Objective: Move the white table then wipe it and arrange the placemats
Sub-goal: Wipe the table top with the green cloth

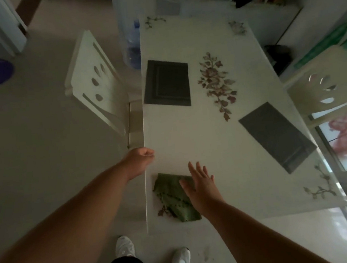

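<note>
Left hand (pixel 140 160) curled on left edge of white table (pixel 190 138), right hand (pixel 202 183) spread wide, empty, over green cloth (pixel 174 198), two dark placemats (pixel 166 83) on tabletop

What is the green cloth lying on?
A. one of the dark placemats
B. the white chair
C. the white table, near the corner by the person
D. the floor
C. The green cloth lies on the white table at its near corner, partly under the open right hand, well apart from both dark placemats.
</note>
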